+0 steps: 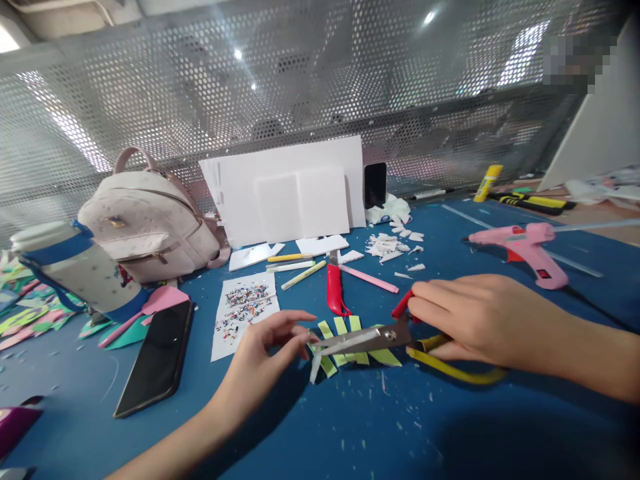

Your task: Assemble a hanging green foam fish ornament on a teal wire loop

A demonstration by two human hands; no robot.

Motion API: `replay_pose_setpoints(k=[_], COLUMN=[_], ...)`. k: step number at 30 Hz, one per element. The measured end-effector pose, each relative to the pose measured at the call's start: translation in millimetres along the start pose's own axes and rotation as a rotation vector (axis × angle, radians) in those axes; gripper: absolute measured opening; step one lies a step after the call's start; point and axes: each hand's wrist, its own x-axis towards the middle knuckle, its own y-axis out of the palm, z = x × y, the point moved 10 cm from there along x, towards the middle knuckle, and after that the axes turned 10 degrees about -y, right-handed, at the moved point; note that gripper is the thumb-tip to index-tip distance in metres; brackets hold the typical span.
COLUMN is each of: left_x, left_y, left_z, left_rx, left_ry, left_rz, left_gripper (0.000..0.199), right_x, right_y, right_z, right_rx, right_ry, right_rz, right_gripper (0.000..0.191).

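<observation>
My right hand (465,317) grips scissors (373,339) with one red and one yellow handle loop. Their blades point left, with the tips near the fingers of my left hand (267,347). Between thumb and fingers, my left hand pinches a small pale paper strip (315,368), which hangs down by the blade tips. Under the blades lie several light green paper strips (356,325) on the blue table (370,427). Just behind them is a red-handled cutter (334,287).
A dark phone (157,360), a bead-covered paper (240,317), a white bottle (75,273) and a pale backpack (145,233) are on the left. Pens (303,274) and white scraps (387,247) lie farther back. A pink glue gun (525,247) rests at right, its cord beside my forearm.
</observation>
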Motion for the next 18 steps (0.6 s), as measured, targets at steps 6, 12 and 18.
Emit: replay_pose_setpoints(k=[6, 12, 18], left_x=[-10.1, -7.3, -4.7], left_y=[-9.4, 21.8, 56.9], left_z=[-34.0, -50.7, -49.1], left_rx=[0.756, 0.532, 0.515], left_ry=[0.29, 0.222, 0.151], left_rz=[-0.11, 0.131, 0.287], left_gripper=[0.027, 0.021, 0.015], right_x=[-3.6, -7.1, -12.0], right_y=[11.4, 13.0, 9.4], right_z=[4.9, 7.2, 6.4], right_rx=[0.03, 0.011, -0.009], right_ry=[-0.04, -0.067, -0.084], right_rz=[-0.02, -0.09, -0.055], right_gripper=[0.034, 0.043, 0.048])
